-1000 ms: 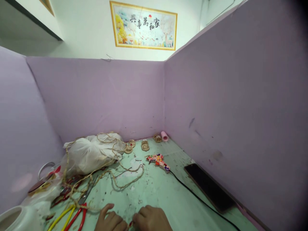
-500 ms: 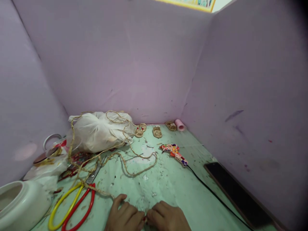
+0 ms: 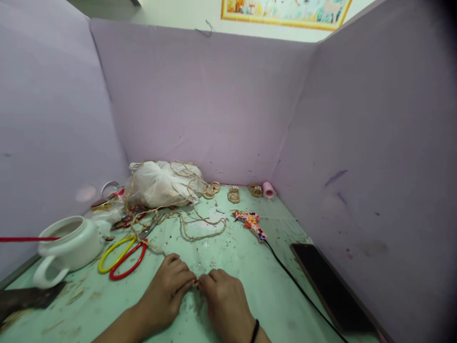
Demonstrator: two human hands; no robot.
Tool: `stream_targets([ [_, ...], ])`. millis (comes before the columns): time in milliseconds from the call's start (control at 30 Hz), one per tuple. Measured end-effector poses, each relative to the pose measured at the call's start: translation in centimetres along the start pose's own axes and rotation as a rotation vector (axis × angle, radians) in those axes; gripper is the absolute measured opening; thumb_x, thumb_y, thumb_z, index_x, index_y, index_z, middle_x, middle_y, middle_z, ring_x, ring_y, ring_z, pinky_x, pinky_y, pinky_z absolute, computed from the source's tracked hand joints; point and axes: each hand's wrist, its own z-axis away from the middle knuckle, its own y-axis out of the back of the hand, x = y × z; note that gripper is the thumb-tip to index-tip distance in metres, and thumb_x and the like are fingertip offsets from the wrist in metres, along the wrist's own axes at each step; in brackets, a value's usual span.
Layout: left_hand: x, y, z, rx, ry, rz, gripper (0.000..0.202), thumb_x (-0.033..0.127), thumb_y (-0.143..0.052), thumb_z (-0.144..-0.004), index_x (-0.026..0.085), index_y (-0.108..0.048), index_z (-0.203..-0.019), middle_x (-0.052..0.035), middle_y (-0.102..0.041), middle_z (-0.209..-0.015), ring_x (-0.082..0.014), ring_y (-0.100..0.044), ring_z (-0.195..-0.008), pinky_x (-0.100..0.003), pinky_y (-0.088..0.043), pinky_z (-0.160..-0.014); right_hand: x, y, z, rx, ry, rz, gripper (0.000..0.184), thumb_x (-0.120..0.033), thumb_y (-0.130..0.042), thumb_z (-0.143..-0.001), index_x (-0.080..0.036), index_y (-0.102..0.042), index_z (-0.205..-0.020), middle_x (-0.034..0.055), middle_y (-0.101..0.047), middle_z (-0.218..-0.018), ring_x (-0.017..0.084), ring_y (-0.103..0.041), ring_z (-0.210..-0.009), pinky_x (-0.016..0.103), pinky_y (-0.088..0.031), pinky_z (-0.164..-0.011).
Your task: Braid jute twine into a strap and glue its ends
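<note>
My left hand (image 3: 170,285) and my right hand (image 3: 224,294) meet low in the middle, fingertips nearly touching. Both are closed, pinching a tiny red and pale piece (image 3: 195,283) whose kind is too small to make out. A strand of jute twine (image 3: 203,237) runs from the left hand past the scissors and up over a white plastic bag. The scissors (image 3: 129,257), with one yellow and one red handle, lie to the left of my left hand. Most of the held piece is hidden behind my fingers.
A white teapot (image 3: 76,247) stands left, near a dark blade-like object (image 3: 30,299). Behind are the stuffed bag (image 3: 167,183), small woven sandals (image 3: 233,194) and a pink thread spool (image 3: 269,190). A patterned glue gun (image 3: 252,224) with black cord and a phone (image 3: 332,286) lie right.
The view has tilted up and pulled back, so more of my forearms, the teapot and the wall picture shows. My hands stay together on the tiny piece.
</note>
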Motion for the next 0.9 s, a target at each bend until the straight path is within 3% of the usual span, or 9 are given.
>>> stream_targets([
  [233,0.6,-0.4,-0.8,0.07,0.018,-0.111,0.024,0.011,-0.04,-0.083,0.017,-0.057,-0.067,-0.0005,-0.056,-0.06,-0.0141,-0.052,-0.063,-0.039,-0.037,-0.081,0.8,1.4,-0.5,-0.054,-0.059,-0.129,0.014,-0.014,-0.058,-0.076,-0.024,-0.067,-0.075,0.0001,-0.068,-0.068,0.015,-0.062,-0.061,0.023,-0.037,-0.052],
  [367,0.5,-0.4,-0.2,0.111,0.039,-0.152,0.022,0.01,-0.042,-0.08,0.017,-0.059,-0.068,-0.0014,-0.057,-0.062,-0.0147,-0.053,-0.065,-0.042,-0.035,-0.086,4.3,3.2,-0.2,0.012,-0.171,-0.193,0.024,-0.022,-0.053,-0.08,-0.021,-0.065,-0.101,0.0046,-0.071,-0.089,0.017,-0.065,-0.074,0.026,-0.046,-0.065],
  [533,0.6,-0.2,0.4,0.177,0.021,-0.183,0.02,0.01,-0.042,-0.077,0.017,-0.059,-0.068,-0.0015,-0.057,-0.061,-0.0142,-0.053,-0.063,-0.044,-0.034,-0.088,7.8,4.7,0.0,0.133,-0.302,-0.2,0.032,-0.031,-0.039,-0.088,-0.015,-0.066,-0.091,0.0114,-0.071,-0.091,0.023,-0.065,-0.081,0.034,-0.049,-0.069],
  [600,0.8,-0.2,0.2,0.208,0.002,-0.202,0.02,0.009,-0.042,-0.076,0.017,-0.058,-0.067,-0.0011,-0.056,-0.06,-0.0138,-0.052,-0.061,-0.043,-0.035,-0.087,7.2,4.7,0.1,0.113,-0.247,-0.222,0.03,-0.033,-0.042,-0.088,-0.017,-0.067,-0.089,0.0089,-0.071,-0.088,0.021,-0.065,-0.078,0.031,-0.049,-0.067],
  [733,1.3,-0.5,-0.4,0.247,-0.045,-0.239,0.019,0.009,-0.042,-0.075,0.017,-0.058,-0.068,-0.0007,-0.056,-0.059,-0.0137,-0.051,-0.061,-0.043,-0.035,-0.088,3.7,3.8,0.2,0.005,-0.066,-0.262,0.019,-0.03,-0.054,-0.083,-0.022,-0.067,-0.094,0.004,-0.07,-0.09,0.018,-0.062,-0.084,0.026,-0.046,-0.074],
  [900,1.6,-0.9,-0.6,0.257,-0.082,-0.254,0.017,0.011,-0.044,-0.075,0.017,-0.059,-0.071,-0.0011,-0.055,-0.059,-0.0141,-0.049,-0.061,-0.044,-0.035,-0.089,1.3,2.4,0.3,-0.076,-0.036,-0.285,0.016,-0.023,-0.053,-0.084,-0.021,-0.068,-0.089,0.0032,-0.068,-0.08,0.016,-0.062,-0.074,0.024,-0.042,-0.065],
])
